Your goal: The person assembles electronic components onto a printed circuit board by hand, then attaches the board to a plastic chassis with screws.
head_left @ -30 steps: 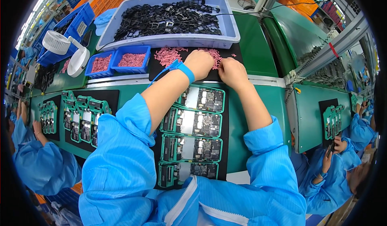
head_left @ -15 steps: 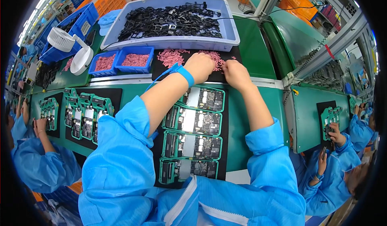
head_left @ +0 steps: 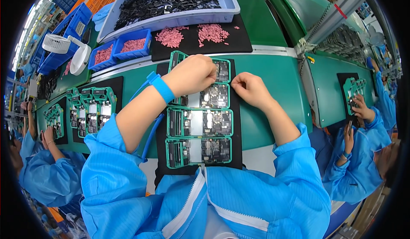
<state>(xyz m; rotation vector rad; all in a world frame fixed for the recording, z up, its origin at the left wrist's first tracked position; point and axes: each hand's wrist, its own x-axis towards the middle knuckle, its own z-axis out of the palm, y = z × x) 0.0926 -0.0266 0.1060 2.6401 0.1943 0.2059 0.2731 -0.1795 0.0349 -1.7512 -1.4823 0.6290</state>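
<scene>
My left hand (head_left: pixel 194 74), with a blue wrist strap (head_left: pixel 162 88), hovers over the top board (head_left: pixel 223 71) in a column of green-framed circuit boards (head_left: pixel 220 123). Its fingers are curled in a pinch, and whatever they hold is hidden. Just right of the column, at the black mat's edge, my right hand (head_left: pixel 253 89) has thumb and forefinger pressed together. Anything between them is too small to make out. Beyond both hands, two heaps of small pink pieces, a left heap (head_left: pixel 170 37) and a right heap (head_left: pixel 212 33), lie on a black mat (head_left: pixel 239 40).
Two small blue bins (head_left: pixel 133 53) of pink pieces stand left of the heaps. Behind is a large pale-blue tub (head_left: pixel 232 9) of black parts. A white fan (head_left: pixel 57 43) stands far left. More framed boards (head_left: pixel 92 111) lie left; people work on both sides.
Both hands have come back from the pink heaps toward me, the left over the top board, the right beside the column. The view has shifted, and both heaps are now uncovered.
</scene>
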